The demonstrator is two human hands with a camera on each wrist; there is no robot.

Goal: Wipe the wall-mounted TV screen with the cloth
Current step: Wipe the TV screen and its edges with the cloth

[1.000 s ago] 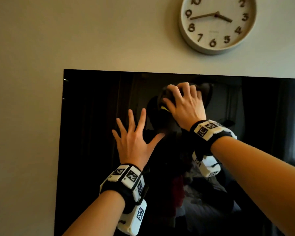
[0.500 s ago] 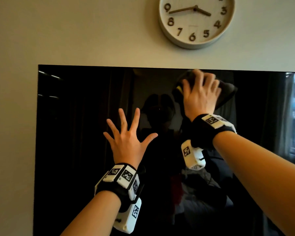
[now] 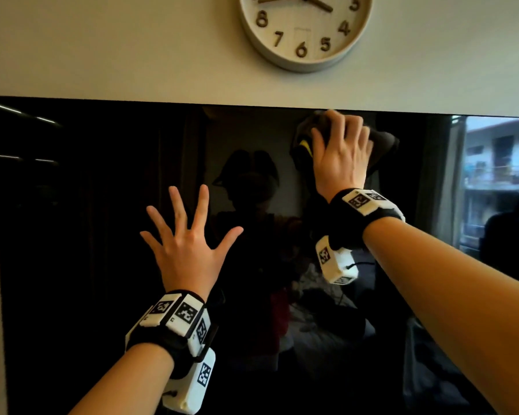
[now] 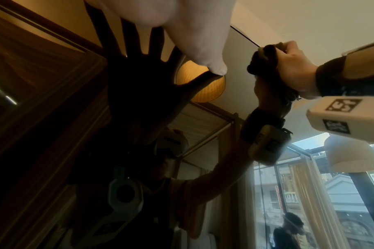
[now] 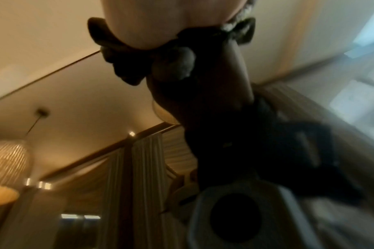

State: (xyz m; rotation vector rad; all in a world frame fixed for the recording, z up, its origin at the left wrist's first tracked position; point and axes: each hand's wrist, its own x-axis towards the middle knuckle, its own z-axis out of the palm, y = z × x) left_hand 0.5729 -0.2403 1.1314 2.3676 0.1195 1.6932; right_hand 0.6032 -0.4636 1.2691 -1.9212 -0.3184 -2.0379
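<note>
A large black TV screen hangs on the pale wall and mirrors the room. My right hand grips a dark bunched cloth with a yellow trim and presses it against the glass just under the screen's top edge. The left wrist view shows the same cloth wadded under that right hand. In the right wrist view the cloth bulges out below my palm. My left hand lies flat on the screen lower left of the cloth, fingers spread wide, holding nothing.
A round white wall clock hangs directly above the screen's top edge. Bare wall runs above and along the left of the TV. A window reflection brightens the screen's right side.
My right hand slid the cloth up and to the right, from the upper middle of the glass to just under the top edge. The left hand stayed spread on the screen.
</note>
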